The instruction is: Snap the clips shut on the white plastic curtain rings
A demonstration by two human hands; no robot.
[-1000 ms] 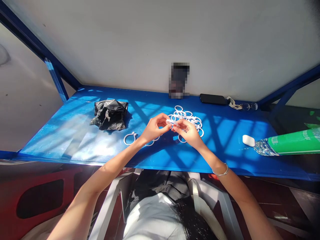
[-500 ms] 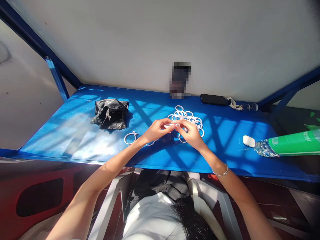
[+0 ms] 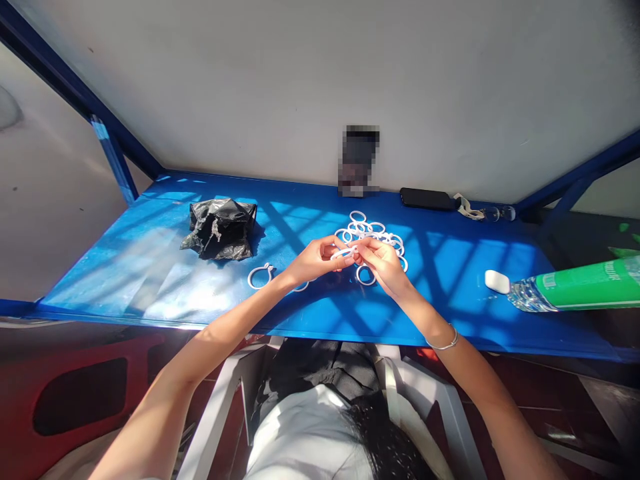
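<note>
Sat at a blue-painted metal worktop point(image 3: 150, 267), both arms stretched forward over its near edge. Pinched one thin white plastic ring point(image 3: 344, 253) between the two hands: left hand point(image 3: 313, 259) closed on its left end, thumb and forefinger pressed together; right hand point(image 3: 383, 261) closed on its right end in the same fashion, the other fingers curled loosely. Held the ring just above the worktop, near the middle, tilted a little and touching nothing but the fingertips.

Noted a loose heap of similar white plastic rings point(image 3: 373, 230) lying flat just behind the hands, some overlapping. Noted a single white ring with a small tab point(image 3: 261, 275) lying apart to the left of the left hand, and a crumpled black plastic bag point(image 3: 220, 229) farther left. Noted also a flat black phone-like slab point(image 3: 425, 198) by the back wall and a clear plastic bottle with a green label point(image 3: 575, 288) lying on its side at the right edge, white cap point(image 3: 497, 281) pointing inward.

Judged the step in hand as working that one ring between both hands, perhaps at a join or clasp; could not make out the detail, being too small. Judged any further move to call for a steady two-sided pinch and small, even force on so thin a piece, and for keeping clear of the heap just behind.
</note>
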